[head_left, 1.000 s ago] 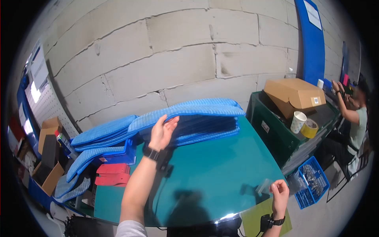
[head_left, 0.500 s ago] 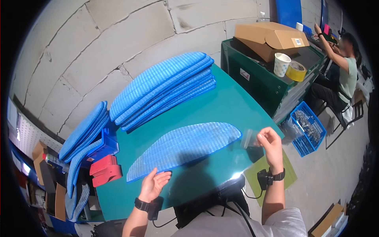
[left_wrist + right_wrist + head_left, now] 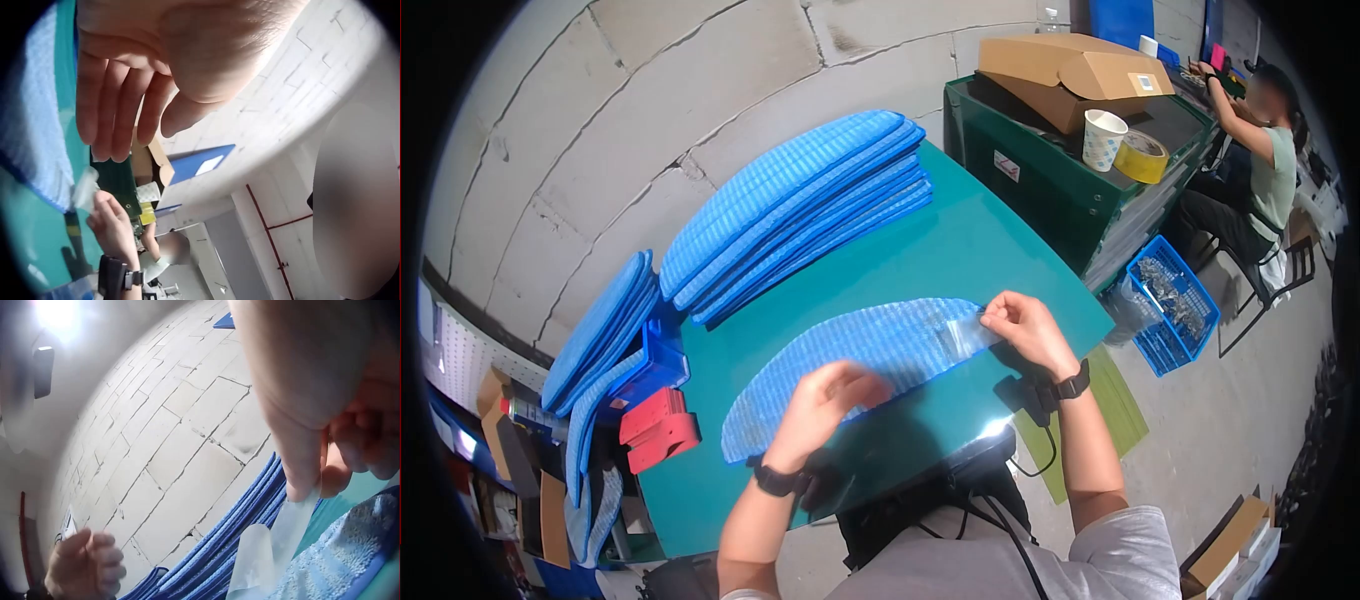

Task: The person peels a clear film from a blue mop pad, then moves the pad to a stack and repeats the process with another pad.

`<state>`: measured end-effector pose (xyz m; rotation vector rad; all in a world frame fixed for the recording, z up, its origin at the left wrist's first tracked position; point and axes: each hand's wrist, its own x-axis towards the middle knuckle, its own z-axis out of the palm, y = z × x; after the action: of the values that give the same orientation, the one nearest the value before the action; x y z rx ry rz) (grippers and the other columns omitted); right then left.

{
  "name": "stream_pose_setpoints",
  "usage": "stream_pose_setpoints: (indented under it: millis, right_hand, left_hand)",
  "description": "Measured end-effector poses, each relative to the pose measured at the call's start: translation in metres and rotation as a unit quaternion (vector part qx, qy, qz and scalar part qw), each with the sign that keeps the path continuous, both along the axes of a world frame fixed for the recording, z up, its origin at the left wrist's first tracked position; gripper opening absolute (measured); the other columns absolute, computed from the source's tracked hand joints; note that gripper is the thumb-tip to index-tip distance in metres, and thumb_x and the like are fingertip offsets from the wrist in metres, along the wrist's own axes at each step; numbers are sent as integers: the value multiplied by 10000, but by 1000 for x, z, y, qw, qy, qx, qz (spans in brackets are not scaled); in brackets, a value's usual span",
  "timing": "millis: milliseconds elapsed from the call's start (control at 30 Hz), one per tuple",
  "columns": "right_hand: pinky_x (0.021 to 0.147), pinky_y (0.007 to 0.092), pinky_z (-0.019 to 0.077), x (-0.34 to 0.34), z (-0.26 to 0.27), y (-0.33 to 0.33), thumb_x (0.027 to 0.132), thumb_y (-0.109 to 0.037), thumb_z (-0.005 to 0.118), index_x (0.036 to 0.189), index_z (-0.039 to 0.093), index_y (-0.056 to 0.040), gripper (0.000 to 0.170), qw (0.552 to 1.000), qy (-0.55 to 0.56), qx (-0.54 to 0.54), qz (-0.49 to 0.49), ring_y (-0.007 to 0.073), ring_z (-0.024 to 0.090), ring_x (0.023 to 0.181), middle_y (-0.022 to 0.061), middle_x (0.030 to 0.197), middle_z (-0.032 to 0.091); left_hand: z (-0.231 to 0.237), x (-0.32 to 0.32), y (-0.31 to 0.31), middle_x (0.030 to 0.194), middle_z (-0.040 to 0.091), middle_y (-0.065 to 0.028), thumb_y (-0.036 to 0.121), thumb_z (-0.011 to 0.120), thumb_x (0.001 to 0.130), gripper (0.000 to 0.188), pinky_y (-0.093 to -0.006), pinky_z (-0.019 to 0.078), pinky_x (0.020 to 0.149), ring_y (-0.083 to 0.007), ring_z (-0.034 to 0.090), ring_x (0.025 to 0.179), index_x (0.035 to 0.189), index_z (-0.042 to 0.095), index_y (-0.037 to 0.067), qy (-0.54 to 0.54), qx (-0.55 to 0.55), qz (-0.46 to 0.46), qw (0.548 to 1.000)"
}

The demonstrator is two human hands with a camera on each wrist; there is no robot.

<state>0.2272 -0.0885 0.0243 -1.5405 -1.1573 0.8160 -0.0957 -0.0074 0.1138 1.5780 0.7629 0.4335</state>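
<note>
A half-moon blue mop pad (image 3: 840,365) lies flat on the green table. My right hand (image 3: 1032,332) pinches a thin, clear plastic piece (image 3: 962,340) between thumb and fingertips, over the pad's right end. The right wrist view shows this plastic (image 3: 275,550) as translucent strips with rounded ends, close over the pad's fluffy surface. My left hand (image 3: 825,405), blurred by motion in the head view, is above the pad's near left part. In the left wrist view its fingers (image 3: 115,115) extend nearly straight, holding nothing.
A stack of blue pads (image 3: 800,210) stands at the table's back. More pads (image 3: 605,330), a blue bin (image 3: 645,375) and red pieces (image 3: 658,430) are at left. Right stands a green cabinet (image 3: 1040,190) with carton, cup and tape; a person sits beyond a blue basket (image 3: 1175,305).
A pad from the stack has come down flat before me and left my left hand, which then moved up and right over it. My right hand has brought the plastic left onto the pad's end.
</note>
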Motion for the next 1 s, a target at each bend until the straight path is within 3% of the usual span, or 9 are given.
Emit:
stream_pose_setpoints:
  millis: [33,100,133,200,400,567,733,800,1000]
  right_hand:
    - [686,238,478,1,-2,3,954,-112,748,934,660,-15,132,1000,0,0,-4,48,574,771,-40,841,638]
    - [691,245,485,1,-7,7,950,-103,744,943,665,-8,124,1000,-14,-22,-7,49,575,771,-38,830,635]
    - [691,245,485,1,-10,8,950,-103,744,943,665,-8,124,1000,-13,-23,-12,49,575,771,-38,830,635]
    - [660,274,497,2,-16,10,915,-150,778,922,700,-5,165,1000,-12,-19,-17,76,589,713,5,753,656]
    - [629,281,478,6,-34,9,911,-158,780,921,697,-7,173,1000,-19,1,-25,80,563,669,-3,710,624]
    - [614,289,463,-2,-26,7,910,-161,774,918,690,-14,169,999,-26,3,-46,84,538,652,-1,700,598]
    - [623,258,461,-5,-22,6,909,-150,783,945,695,-19,162,997,-66,-11,-48,55,538,679,-14,746,614]
    - [620,310,476,-6,-24,7,892,-159,777,938,692,-23,166,994,-90,11,-62,130,561,652,37,721,610]
    - [626,318,487,-8,-28,8,888,-161,781,934,691,-28,167,992,-102,13,-75,150,584,657,53,731,627]
  left_hand:
    - [1,18,4,1098,740,-193,148,626,1036,216,-341,576,906,-223,721,1013,1079,685,-55,0,0,-4,1000]
    - [-4,54,11,1203,715,-165,109,685,970,228,-375,557,969,-258,700,1107,1167,695,-7,-52,232,-83,968]
    - [-9,71,16,1203,715,-165,109,685,970,228,-375,557,969,-258,700,1107,1167,695,-7,-52,231,-88,968]
    - [-26,101,23,1284,682,-137,106,743,899,328,-423,503,1064,-311,639,1227,1221,707,61,-57,467,-128,873]
    - [-90,121,34,1327,659,-92,105,774,845,363,-458,444,1125,-297,570,1325,1204,723,97,8,505,-144,851]
    - [-93,117,31,1245,668,-80,116,800,817,340,-458,460,1085,-313,589,1269,1152,752,138,9,475,-129,871]
    - [-91,113,35,1110,650,-74,132,839,772,232,-453,467,1024,-322,598,1158,990,761,120,-27,457,-123,880]
    - [-94,112,36,1106,650,-71,130,846,761,215,-452,466,1023,-318,598,1156,954,752,115,-31,455,-121,882]
    - [-100,109,38,1086,652,-60,108,864,727,191,-444,471,1006,-308,600,1132,856,724,106,-39,451,-104,886]
